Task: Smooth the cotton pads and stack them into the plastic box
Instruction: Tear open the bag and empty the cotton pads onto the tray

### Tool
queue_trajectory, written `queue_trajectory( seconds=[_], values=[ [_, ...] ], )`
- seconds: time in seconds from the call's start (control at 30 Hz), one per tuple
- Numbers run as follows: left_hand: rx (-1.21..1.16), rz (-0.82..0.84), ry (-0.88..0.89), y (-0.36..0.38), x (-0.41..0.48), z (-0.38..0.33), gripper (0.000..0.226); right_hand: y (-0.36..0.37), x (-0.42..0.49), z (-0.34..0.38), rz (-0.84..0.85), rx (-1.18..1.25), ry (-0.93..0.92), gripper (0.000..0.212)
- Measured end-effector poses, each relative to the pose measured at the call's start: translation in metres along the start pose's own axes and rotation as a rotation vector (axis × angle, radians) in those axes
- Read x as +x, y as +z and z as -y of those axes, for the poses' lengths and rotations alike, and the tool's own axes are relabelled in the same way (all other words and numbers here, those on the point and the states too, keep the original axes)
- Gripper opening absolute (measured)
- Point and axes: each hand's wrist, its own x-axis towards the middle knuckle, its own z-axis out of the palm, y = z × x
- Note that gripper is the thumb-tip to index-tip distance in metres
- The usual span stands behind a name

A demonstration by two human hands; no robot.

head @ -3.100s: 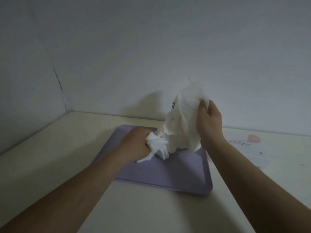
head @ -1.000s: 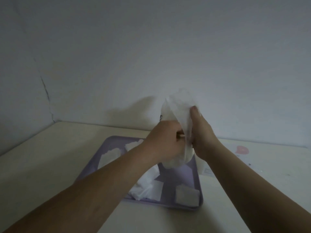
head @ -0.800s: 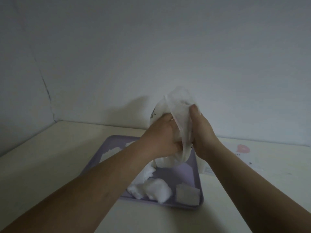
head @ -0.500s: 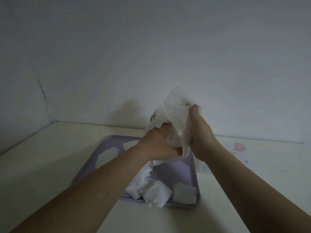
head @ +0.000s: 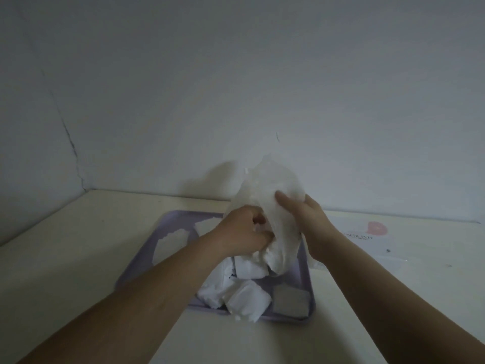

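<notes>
My right fingers (head: 283, 202) gripped the plastic bag (head: 273, 183) while my left fingers (head: 262, 233) clawed out cotton pads (head: 248, 269), which could tumble off the heaped lavender tray (head: 172, 222) at lower centre.

lilac tray (head: 175, 220) on cream surface (head: 78, 258); printed sheet with pink mark (head: 367, 236) at right; cracked wall (head: 70, 143) behind.

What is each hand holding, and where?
Right hand grips the plastic bag at its upper side; left hand clutches cotton pads at the bag's lower opening.
</notes>
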Motion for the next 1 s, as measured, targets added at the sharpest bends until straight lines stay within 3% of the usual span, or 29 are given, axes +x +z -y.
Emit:
queue_trajectory(
  seconds=[0.13, 0.23, 0.37, 0.5, 0.6, 0.7, 0.9, 1.0],
  values=[
    [-0.166, 0.142, -0.041, 0.003, 0.000, -0.009, 0.078, 0.011, 0.004, -0.005, 0.091, -0.114, 0.142, 0.036],
    [-0.080, 0.207, 0.013, 0.004, -0.005, -0.005, 0.090, 0.018, 0.011, -0.005, 0.000, -0.187, 0.210, 0.049],
    [-0.021, 0.159, -0.016, 0.010, -0.004, -0.002, 0.113, 0.022, 0.016, -0.002, -0.146, -0.143, 0.194, 0.064],
    [-0.094, 0.069, 0.080, 0.009, 0.003, -0.011, 0.106, 0.022, 0.013, 0.015, -0.198, 0.021, 0.152, 0.064],
    [-0.060, -0.148, 0.096, 0.006, 0.001, -0.018, 0.103, 0.019, 0.009, 0.030, -0.264, 0.040, 0.106, 0.069],
    [-0.117, -0.299, 0.159, 0.005, -0.002, -0.014, 0.075, 0.010, 0.011, 0.041, -0.350, 0.084, 0.077, 0.062],
    [-0.129, -0.395, 0.249, -0.019, -0.017, -0.005, 0.035, -0.003, 0.014, 0.043, -0.482, 0.177, 0.069, 0.064],
    [0.008, -0.237, 0.137, -0.025, -0.018, 0.011, 0.024, -0.007, 0.016, 0.044, -0.437, 0.246, 0.086, 0.061]
  ],
)
